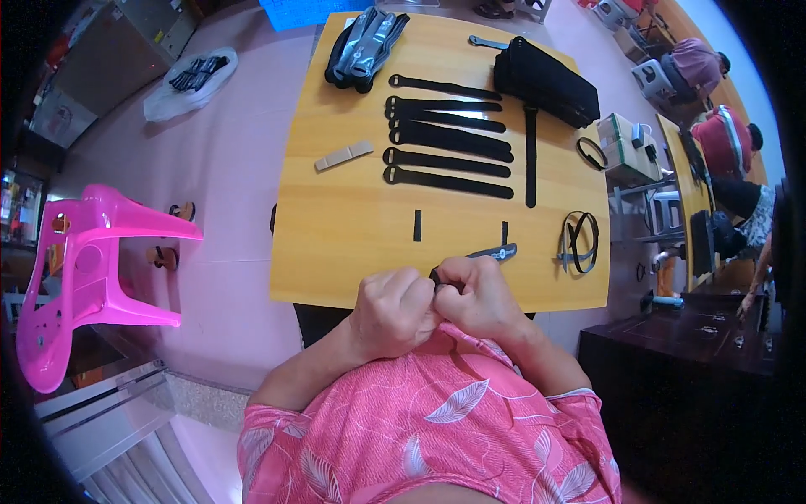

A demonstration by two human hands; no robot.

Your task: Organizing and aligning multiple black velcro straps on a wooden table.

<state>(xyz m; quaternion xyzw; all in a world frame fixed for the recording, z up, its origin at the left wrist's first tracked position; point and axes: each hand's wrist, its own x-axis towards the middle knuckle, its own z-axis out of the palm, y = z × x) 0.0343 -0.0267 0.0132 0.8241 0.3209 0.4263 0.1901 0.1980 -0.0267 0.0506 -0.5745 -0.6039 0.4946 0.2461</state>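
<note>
My left hand [393, 309] and my right hand [478, 298] meet at the near edge of the yellow table [336, 252]. Both are closed on a small black strap [435, 277], most of it hidden by the fingers. Just beyond the right hand lies a dark grey strap end [495, 252] with pale print; whether it joins the held piece cannot be made out. Two short black strips [417, 226] are stuck or laid on the tabletop ahead of the hands. Farther off, several black straps with looped ends [449, 182] lie side by side.
Black strap bundles [366, 50] and a black pile [544, 82] occupy the far side. A beige strip [344, 157] lies left, coiled black straps [579, 242] right. A pink stool [101, 260] stands on the left floor; people [726, 143] sit at the far right.
</note>
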